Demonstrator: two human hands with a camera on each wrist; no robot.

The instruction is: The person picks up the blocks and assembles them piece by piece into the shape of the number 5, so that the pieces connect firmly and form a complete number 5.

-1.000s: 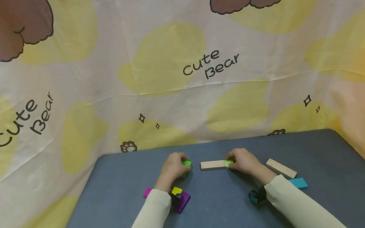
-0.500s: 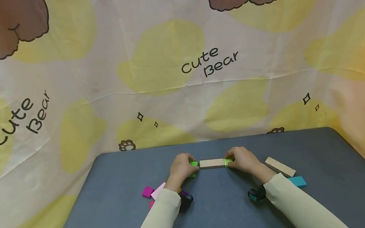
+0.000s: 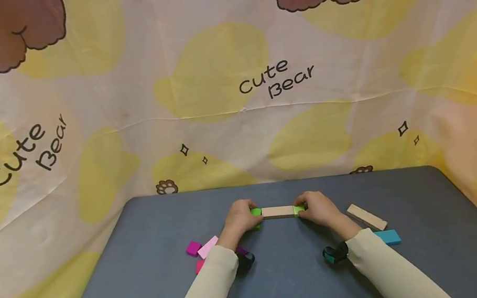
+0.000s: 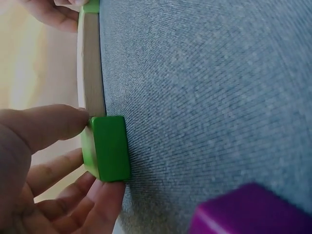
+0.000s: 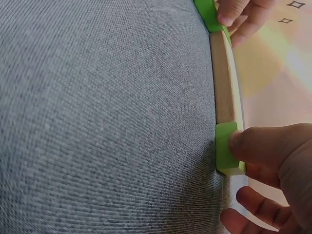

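Note:
A plain wooden block (image 3: 278, 212) lies lengthwise near the far side of the table, between two green blocks. My left hand (image 3: 238, 218) pinches the left green block (image 4: 112, 148) between thumb and fingers, right at the wooden block's left end. At the other end, my right hand (image 3: 319, 209) holds the right green block (image 5: 226, 148), its thumb on the near face. Together the three pieces form one row in the head view. Fingers cover part of each green block.
Left of my left forearm lie a magenta block (image 3: 193, 248), a light pink block (image 3: 208, 247) and a reddish-pink one (image 3: 199, 266). A purple block (image 4: 253, 212) sits near my left wrist. Beside my right forearm are another wooden block (image 3: 366, 217) and a blue block (image 3: 388, 237).
My left hand has moved right with its green block, bringing it up to the wooden block's left end. My right hand has stayed at the right end.

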